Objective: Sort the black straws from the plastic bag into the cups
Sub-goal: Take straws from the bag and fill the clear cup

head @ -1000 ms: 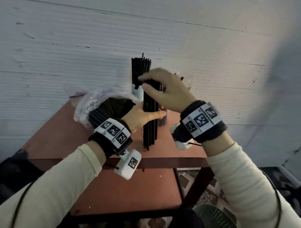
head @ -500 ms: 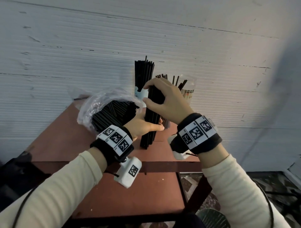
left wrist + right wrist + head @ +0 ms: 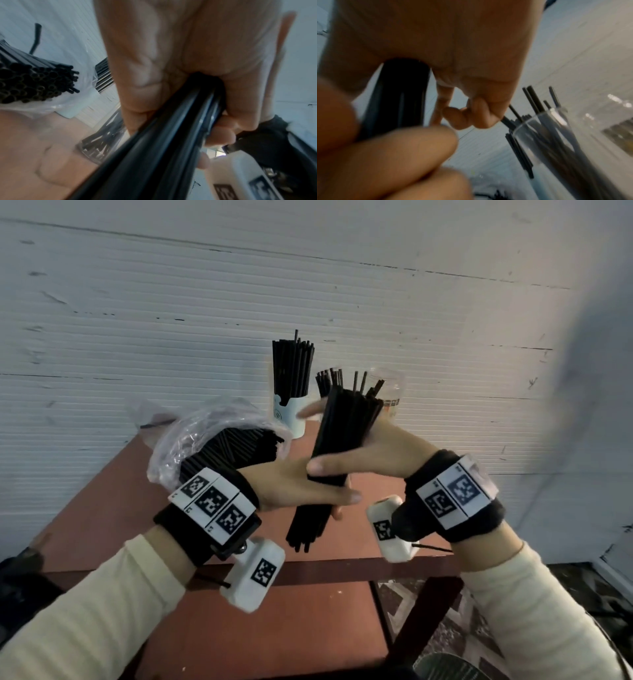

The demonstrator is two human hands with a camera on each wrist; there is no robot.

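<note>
A thick bundle of black straws hangs tilted over the table, its top leaning right. My left hand grips its lower half, and the fingers curl round the bundle in the left wrist view. My right hand grips it higher up, thumb across the front. Behind stand a white paper cup packed with upright straws and a clear plastic cup holding several straws, close to the right hand's fingers in the right wrist view. The open plastic bag of straws lies at the left.
A reddish-brown table stands against a white ribbed wall. Its front edge is just below my wrists, with a lower shelf underneath. Patterned floor shows at the lower right.
The bundle has been lifted off the table and tipped, its top now leaning right toward the clear cup. My right hand shifted from over its top to gripping its side.
</note>
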